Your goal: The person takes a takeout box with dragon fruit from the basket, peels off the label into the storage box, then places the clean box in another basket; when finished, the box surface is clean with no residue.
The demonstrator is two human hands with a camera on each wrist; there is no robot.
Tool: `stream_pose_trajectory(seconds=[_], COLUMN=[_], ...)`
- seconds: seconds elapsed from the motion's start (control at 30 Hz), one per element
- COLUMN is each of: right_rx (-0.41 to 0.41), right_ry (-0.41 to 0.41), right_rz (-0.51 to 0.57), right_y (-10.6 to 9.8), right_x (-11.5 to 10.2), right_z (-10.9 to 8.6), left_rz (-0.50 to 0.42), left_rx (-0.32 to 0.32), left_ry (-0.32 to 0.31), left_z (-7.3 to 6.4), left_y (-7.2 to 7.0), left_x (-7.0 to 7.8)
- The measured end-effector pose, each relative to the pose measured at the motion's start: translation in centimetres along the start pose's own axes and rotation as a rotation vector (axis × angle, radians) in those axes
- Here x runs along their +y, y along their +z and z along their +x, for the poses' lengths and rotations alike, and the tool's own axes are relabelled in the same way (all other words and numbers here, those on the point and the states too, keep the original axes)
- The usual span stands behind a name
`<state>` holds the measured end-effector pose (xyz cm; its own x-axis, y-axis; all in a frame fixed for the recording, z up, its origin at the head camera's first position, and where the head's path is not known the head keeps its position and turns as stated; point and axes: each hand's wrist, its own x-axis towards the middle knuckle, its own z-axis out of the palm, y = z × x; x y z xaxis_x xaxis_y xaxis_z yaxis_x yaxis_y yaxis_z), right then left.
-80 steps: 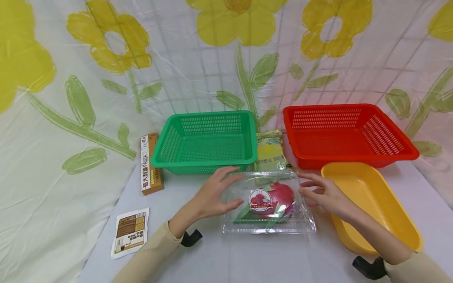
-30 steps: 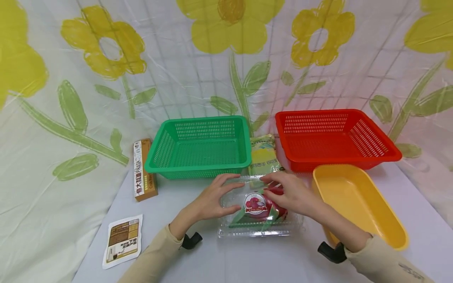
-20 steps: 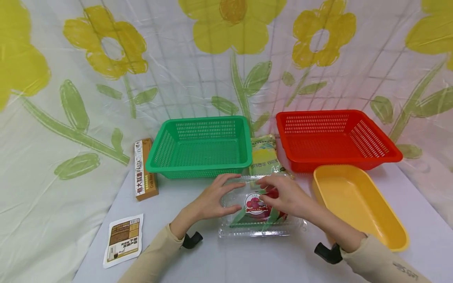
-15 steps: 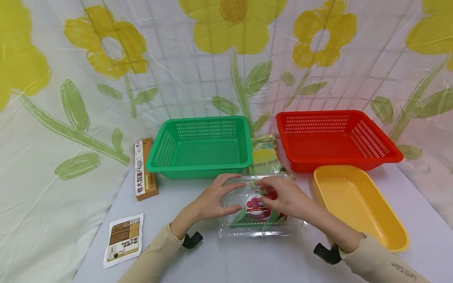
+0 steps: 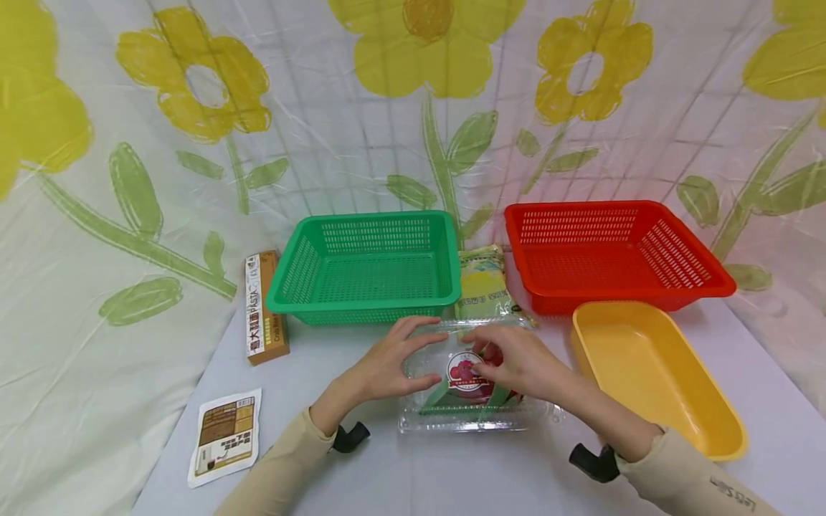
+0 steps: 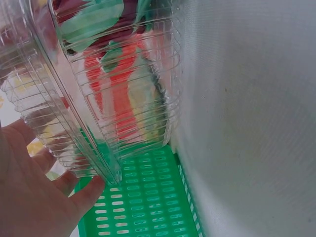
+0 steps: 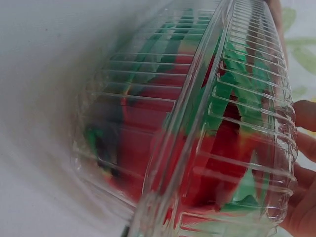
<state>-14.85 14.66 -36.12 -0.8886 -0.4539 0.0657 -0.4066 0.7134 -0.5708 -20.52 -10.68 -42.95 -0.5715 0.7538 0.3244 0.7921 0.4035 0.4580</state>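
Surrounding a clear, ridged plastic clamshell box (image 5: 464,426) from two sides.
Spreading the left bare hand (image 5: 387,362), unclenched, around the box's left end; arching the right bare hand (image 5: 521,365) over the lid (image 5: 419,364), loosely curved, apparently without a pinch, with contact hard to tell. Working at the white tabletop (image 5: 452,473), with the box resting there just in front of a yellow-green printed packet (image 5: 482,287), closed over a red-and-green dragon fruit (image 5: 473,396). Probably done: reaching the box with both hands. Not yet done, judging by these views: any opening or lifting.
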Motion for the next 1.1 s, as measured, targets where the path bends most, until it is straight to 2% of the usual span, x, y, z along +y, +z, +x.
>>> stream_pose_trajectory(seconds=[0.37, 0.6, 0.87, 1.1], right_rx=[-0.015, -0.028, -0.038, -0.048], right_ry=[0.08, 0.132, 0.128, 0.127], right_rz=[0.031, 0.006, 0.02, 0.08], right_y=[-0.03, 0.04, 0.05, -0.07], right_x=[-0.11, -0.09, 0.0, 0.1], right_z=[0.64, 0.94, 0.98, 0.92], left_rz=[-0.001, 0.004, 0.007, 0.021], left_rx=[0.007, 0.002, 0.01, 0.029], left_ry=[0.004, 0.002, 0.017, 0.04], left_z=[-0.07, -0.06, 0.06, 0.03], left_y=[-0.15, -0.21, -0.25, -0.2], left_x=[0.06, 0.05, 0.11, 0.03])
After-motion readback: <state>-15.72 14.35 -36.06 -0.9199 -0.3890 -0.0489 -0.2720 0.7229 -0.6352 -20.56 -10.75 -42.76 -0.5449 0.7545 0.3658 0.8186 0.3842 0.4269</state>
